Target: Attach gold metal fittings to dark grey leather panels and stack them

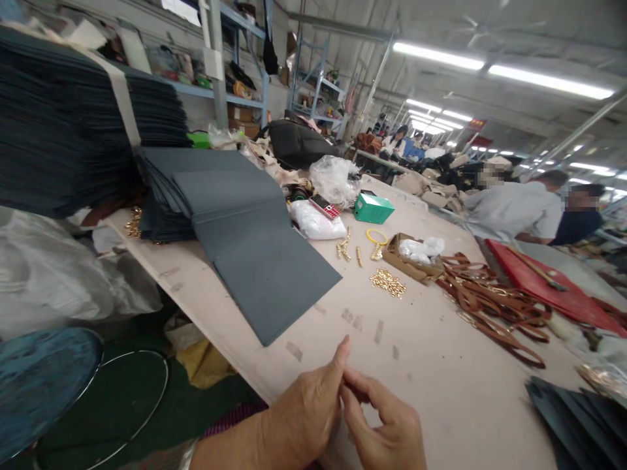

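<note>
At the table's near edge my left hand and my right hand meet, fingertips touching. My left thumb points up while its other fingers are curled out of sight. Thumb and index finger of my right hand are pinched together against the left hand; anything between them is too small or hidden to name. Ahead of my hands lies a dark grey sheet, folded over a stack. A pile of small gold metal pieces rests farther off, with a few gold clasps behind it.
Brown leather straps and a cardboard box are on the right; dark sheets lie at the near right. A green box stands behind. Tall dark stacks and a blue stool are left. People work beyond.
</note>
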Demonstrator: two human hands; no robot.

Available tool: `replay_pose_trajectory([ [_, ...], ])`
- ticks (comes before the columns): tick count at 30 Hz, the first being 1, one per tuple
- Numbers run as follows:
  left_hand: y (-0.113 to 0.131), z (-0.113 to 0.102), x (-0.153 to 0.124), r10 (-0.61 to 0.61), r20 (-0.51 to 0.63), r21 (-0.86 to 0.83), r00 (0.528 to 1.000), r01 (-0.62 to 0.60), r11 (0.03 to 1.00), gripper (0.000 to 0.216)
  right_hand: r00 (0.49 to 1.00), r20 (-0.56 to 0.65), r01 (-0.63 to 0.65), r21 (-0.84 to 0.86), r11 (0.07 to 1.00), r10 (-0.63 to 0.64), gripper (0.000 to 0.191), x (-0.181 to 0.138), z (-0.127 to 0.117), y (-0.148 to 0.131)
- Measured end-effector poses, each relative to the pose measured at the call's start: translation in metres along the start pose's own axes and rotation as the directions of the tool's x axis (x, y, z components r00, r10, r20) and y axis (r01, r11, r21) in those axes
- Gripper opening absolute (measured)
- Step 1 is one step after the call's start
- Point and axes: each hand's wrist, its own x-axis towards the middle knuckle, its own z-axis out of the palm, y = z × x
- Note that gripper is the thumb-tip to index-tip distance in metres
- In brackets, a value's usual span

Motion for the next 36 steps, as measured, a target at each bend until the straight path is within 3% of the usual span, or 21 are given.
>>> replay_pose_trajectory([
  [13,-0.014,-0.008,-0.004,-0.136,-0.062,-0.033,0.989,0.134,0.99,0.074,0.972,-0.072,-0.223,0.007,0.975,0.223,0.017,0.019,0.033,-0.014],
  [17,-0.01,-0.024,-0.005,-0.265,-0.119,-0.105,0.957,0.253,0.962,0.067,0.929,0.091,-0.368,0.178,0.912,0.357,0.02,0.034,0.047,-0.015],
  [19,-0.01,-0.036,-0.01,-0.373,-0.188,-0.156,0.909,0.347,0.925,0.059,0.919,0.181,-0.389,0.261,0.884,0.35,0.023,0.046,0.057,-0.01],
  [21,-0.011,-0.049,-0.02,-0.528,-0.261,-0.263,0.808,0.467,0.844,0.054,0.933,0.177,-0.351,0.262,0.899,0.313,0.025,0.063,0.071,-0.003],
  [24,-0.017,-0.066,-0.043,-0.699,-0.299,-0.43,0.65,0.562,0.707,0.053,0.977,0.166,-0.155,0.094,0.983,0.138,0.021,0.094,0.096,0.002],
  [26,-0.022,-0.075,-0.06,-0.731,-0.319,-0.49,0.603,0.556,0.672,0.053,0.964,0.267,0.015,-0.07,0.997,0.004,0.023,0.111,0.112,0.001],
  [29,-0.029,-0.078,-0.083,-0.765,-0.369,-0.606,0.528,0.487,0.629,0.06,0.907,0.42,0.164,-0.278,0.947,-0.034,0.026,0.12,0.12,-0.004],
  [32,-0.033,-0.071,-0.102,-0.799,-0.394,-0.714,0.455,0.395,0.578,0.069,0.829,0.558,0.18,-0.333,0.926,0.039,0.029,0.11,0.103,-0.003],
  [36,-0.032,-0.053,-0.125,-0.845,-0.374,-0.768,0.382,0.384,0.513,0.061,0.544,0.833,0.009,-0.133,0.991,0.107,0.028,0.085,0.058,0.008],
])
